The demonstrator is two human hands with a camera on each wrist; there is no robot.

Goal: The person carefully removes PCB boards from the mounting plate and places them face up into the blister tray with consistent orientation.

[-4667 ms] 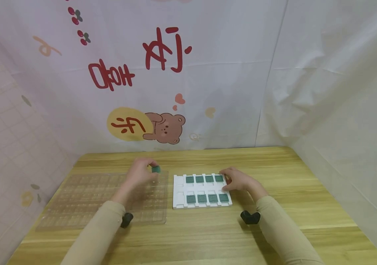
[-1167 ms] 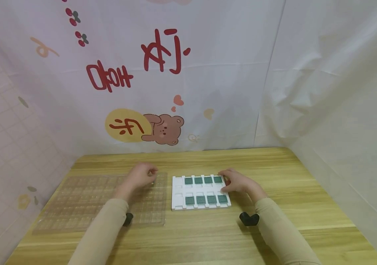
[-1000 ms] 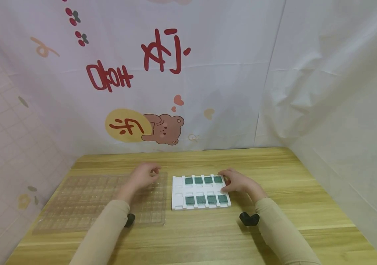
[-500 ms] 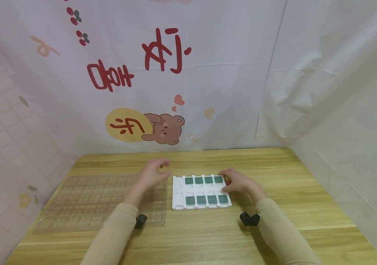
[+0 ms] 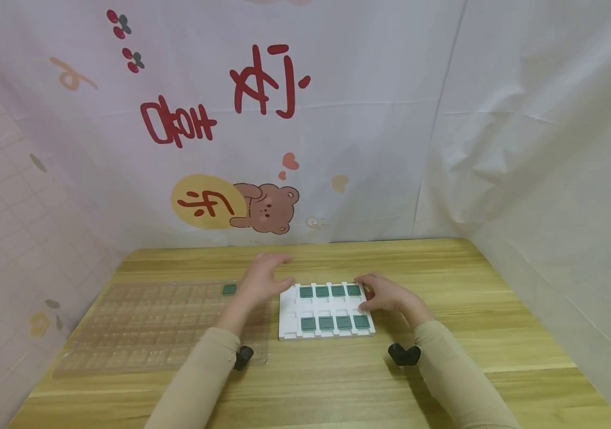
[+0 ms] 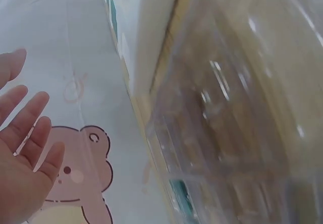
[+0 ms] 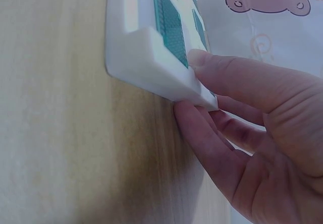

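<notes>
My left hand (image 5: 262, 283), fingers spread and holding nothing, hovers between the clear plastic tray (image 5: 139, 322) and the white tray (image 5: 288, 307). One green square chip (image 5: 229, 289) lies in a back pocket of the clear tray, just left of that hand; the left wrist view shows the same chip (image 6: 182, 199) among the clear pockets. Two rows of similar green chips (image 5: 326, 323) sit in the white tray, whose left-end pockets hold none. At the white tray's right end, my right hand (image 5: 388, 292) pinches the edge, its thumb (image 7: 199, 58) on top and fingers below.
Both trays rest on a wood-grain table (image 5: 337, 387). A printed white curtain (image 5: 369, 149) hangs behind it and along the sides. Black wrist mounts (image 5: 405, 354) stick out below both wrists.
Earlier my left hand held a green chip above the clear tray; now a chip lies in that tray. The hand has opened and moved right toward the white tray. My right hand stays put.
</notes>
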